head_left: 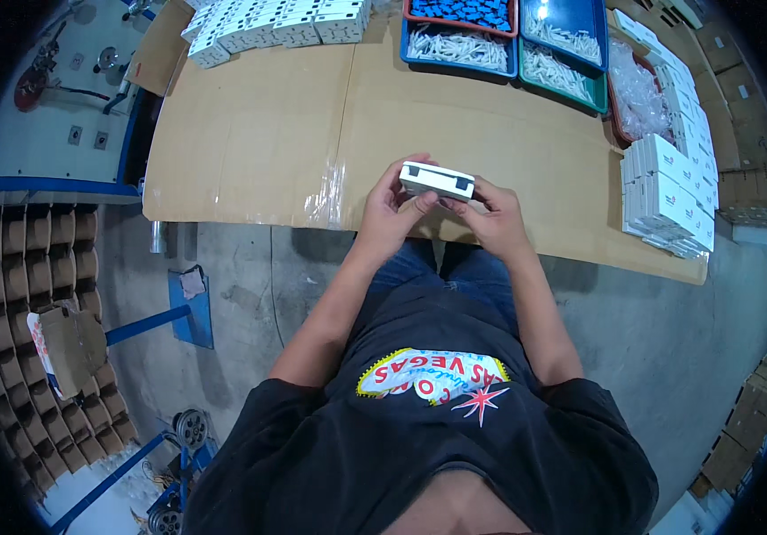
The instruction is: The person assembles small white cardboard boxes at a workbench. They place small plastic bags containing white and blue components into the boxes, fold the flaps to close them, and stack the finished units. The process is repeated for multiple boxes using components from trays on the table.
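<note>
Two hands meet over the near edge of the cardboard-covered table [250, 134], and between them sits a small white box [437, 181] with dark corners at its ends. The left hand [390, 214] cups the box from its left end, fingers curled up around the side and the thumb pressed against the near face. The right hand [492, 217] takes the other end, its fingers pinching the box from below and behind. Both hands are closed on the box, which is lifted clear of the table surface and held roughly level, tipped a little toward the person.

Along the right edge of the table stands a stack of white cartons [669, 196], well apart from the hands, with more of the same running up toward the far right corner. At the far edge, straight ahead of the hands, are blue trays [460, 46] holding pale small parts, and beside them a green tray [564, 73] with similar contents. Another group of white boxes [268, 25] is lined up at the far left corner.

Below the table's near edge the person's knees in blue jeans show under the hands. On the floor to the left, a cardboard divider grid [36, 294] stands near a blue metal frame [189, 312].
</note>
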Tool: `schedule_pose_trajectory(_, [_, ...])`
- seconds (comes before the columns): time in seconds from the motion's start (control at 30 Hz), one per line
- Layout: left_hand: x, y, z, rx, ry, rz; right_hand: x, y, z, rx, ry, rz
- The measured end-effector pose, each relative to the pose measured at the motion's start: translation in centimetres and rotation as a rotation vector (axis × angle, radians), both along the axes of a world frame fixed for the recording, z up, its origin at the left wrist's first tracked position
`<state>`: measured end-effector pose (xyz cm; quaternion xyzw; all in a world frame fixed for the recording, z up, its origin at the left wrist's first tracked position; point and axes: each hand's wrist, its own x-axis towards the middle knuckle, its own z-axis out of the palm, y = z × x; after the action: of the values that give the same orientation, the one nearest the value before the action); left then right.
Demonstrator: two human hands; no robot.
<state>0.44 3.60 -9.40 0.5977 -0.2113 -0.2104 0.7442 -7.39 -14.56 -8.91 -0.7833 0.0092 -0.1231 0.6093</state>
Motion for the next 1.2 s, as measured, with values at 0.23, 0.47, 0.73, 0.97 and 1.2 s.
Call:
schedule_pose_trajectory(0.23, [0.5,0.3,-1.9,-0.106,0.114,0.003,-0.1,0.4,-0.1,0.014,-0.012,0.027])
schedule_pose_trajectory(0.47, [0.7,0.6,-0.9,-0.081,0.099,-0.018,0.5,1.1,2.0,0.044,-0.044,-0.052])
schedule_pose_trajectory(0.73, [1.0,1.0,-0.6,-0.010,0.113,-0.090,0.0,0.6,0.7,0.059,-0.052,0.010])
schedule_pose_trajectory(0.97, [1.0,1.1,0.4,-0.041,0.032,-0.115,-0.1,-0.1,-0.1,0.112,-0.053,0.032])
schedule_pose_trajectory(1.2, [0.9,1.4,-1.3,-0.067,0.020,-0.084,0.0,0.0,0.0,0.154,-0.029,0.071])
